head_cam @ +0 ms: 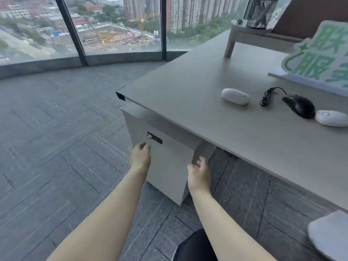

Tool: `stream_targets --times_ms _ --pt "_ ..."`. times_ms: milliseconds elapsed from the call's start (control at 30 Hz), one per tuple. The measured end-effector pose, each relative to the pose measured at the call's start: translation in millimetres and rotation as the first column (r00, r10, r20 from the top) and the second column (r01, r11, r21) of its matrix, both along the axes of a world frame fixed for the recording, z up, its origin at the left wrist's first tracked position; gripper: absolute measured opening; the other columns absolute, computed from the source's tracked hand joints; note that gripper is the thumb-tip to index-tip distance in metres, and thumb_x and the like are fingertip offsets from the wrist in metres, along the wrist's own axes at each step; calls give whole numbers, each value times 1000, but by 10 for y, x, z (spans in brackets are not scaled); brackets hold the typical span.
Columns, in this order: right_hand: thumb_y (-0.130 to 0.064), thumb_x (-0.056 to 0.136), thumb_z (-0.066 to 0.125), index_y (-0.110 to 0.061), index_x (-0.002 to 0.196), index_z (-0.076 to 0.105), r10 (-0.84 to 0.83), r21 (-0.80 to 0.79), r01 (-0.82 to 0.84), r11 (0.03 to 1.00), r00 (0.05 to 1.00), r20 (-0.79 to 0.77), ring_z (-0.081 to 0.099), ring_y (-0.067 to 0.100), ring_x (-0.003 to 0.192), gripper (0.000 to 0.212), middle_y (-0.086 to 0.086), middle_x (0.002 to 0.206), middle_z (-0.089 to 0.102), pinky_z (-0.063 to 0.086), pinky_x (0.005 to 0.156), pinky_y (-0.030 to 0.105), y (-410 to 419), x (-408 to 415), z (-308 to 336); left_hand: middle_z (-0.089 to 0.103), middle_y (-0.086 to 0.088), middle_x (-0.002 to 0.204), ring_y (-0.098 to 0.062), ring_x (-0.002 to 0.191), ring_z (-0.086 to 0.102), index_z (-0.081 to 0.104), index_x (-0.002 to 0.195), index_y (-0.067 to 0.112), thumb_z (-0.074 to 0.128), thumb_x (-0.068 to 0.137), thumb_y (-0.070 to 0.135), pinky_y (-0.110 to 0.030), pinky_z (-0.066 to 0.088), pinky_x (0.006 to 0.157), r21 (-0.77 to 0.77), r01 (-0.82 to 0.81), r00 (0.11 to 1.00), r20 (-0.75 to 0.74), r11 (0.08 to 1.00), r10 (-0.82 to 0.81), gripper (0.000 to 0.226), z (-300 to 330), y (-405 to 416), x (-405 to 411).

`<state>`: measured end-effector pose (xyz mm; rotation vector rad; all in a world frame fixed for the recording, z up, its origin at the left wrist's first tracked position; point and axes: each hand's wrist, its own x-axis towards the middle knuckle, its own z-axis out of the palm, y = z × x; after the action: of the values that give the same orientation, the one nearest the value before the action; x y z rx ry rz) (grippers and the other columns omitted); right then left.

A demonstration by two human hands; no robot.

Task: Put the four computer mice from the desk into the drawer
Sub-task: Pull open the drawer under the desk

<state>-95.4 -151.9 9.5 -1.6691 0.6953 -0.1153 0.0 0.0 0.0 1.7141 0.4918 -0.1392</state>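
Three mice lie on the grey desk (188,87): a white mouse (235,96), a black wired mouse (299,108) with its bundled cable (266,97), and another white mouse (332,118) at the right edge of the view. Under the desk's left corner stands the grey drawer unit (169,166) with a dark lock plate (154,138); its front looks closed. My left hand (140,157) is at the front's left edge, fingers curled against it. My right hand (199,175) curls around the front's right edge. Neither hand holds a mouse.
A green-and-white sign (320,53) stands behind the mice. A grey monitor riser (250,37) with a mesh pen cup (260,12) sits at the desk's far end. A pale object (329,234) shows at the lower right. Grey carpet and floor-to-ceiling windows lie to the left.
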Motion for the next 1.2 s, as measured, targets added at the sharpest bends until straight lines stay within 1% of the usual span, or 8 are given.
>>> stream_targets --times_ms 100,167,333,467,600,700,900,1200 --pt "-8 94 47 -12 146 37 2 -32 -2 999 1000 -10 49 23 130 53 12 146 47 40 90 28 13 141 -87 54 -4 78 -21 83 53 50 69 19 45 86 21 -35 40 77 -129 -46 999 -24 991 43 18 -86 -69 269" --pt "-7 92 49 -11 140 46 -22 -19 22 1000 1000 0 56 20 120 48 10 137 56 43 87 27 16 202 -158 51 -3 68 -23 78 49 42 63 19 46 90 22 -33 39 74 -183 -114 992 -79 977 101 27 -163 -138 449" --pt "-5 88 51 -11 126 59 -84 -18 85 996 996 29 63 19 115 39 5 122 67 51 87 28 30 261 -269 57 -7 69 -28 70 57 53 74 9 46 95 24 -39 51 75 -207 -183 980 -121 961 160 27 -295 -203 740" --pt "-10 87 52 -14 124 60 -84 -73 85 994 996 21 64 16 112 39 2 120 68 54 87 29 57 265 -302 63 -14 90 -32 86 66 52 81 12 46 95 24 -45 59 66 -190 -214 974 -119 958 194 20 -410 -196 844" --pt "-8 87 52 -12 119 62 -54 -155 54 986 999 7 64 16 110 33 2 116 69 50 83 27 46 206 -250 62 -12 89 -29 91 64 54 96 7 46 96 24 -45 59 63 -176 -202 976 -118 964 183 19 -400 -179 817" --pt "-11 88 55 -12 102 64 -16 -180 18 984 1000 14 67 17 94 17 1 101 71 47 67 21 60 117 -195 60 -12 95 -26 90 63 52 102 7 44 97 23 -44 58 64 -187 -216 973 -127 958 194 19 -369 -101 692" --pt "-39 90 65 -19 89 66 157 -254 -150 956 988 7 64 4 79 20 -11 83 68 47 66 20 182 -243 -125 58 -13 111 -24 95 62 51 114 2 43 99 24 -46 59 69 -207 -228 970 -129 951 205 27 -348 309 171" --pt "-45 80 74 -18 70 62 551 -256 -551 794 831 -81 51 6 59 31 -9 63 60 41 56 21 486 -784 -62 59 -14 111 -26 96 61 50 118 2 44 100 21 -41 56 63 -205 -295 954 -112 933 277 27 -305 1064 -698"
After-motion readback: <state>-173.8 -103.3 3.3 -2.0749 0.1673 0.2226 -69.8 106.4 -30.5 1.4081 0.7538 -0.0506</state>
